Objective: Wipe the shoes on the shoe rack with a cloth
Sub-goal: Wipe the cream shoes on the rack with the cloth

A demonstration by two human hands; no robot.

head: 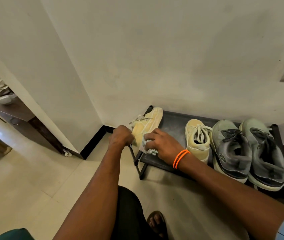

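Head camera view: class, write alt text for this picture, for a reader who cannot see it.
A person's left hand grips a yellow sneaker at the left end of a low dark shoe rack while the right hand presses a crumpled cloth to it. Its mate and two grey sneakers sit to the right.

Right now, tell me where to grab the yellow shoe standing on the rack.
Grip the yellow shoe at its heel collar, coming from above and the rack's front. The heel faces you, its opening is up, and a grey shoe crowds its right side.
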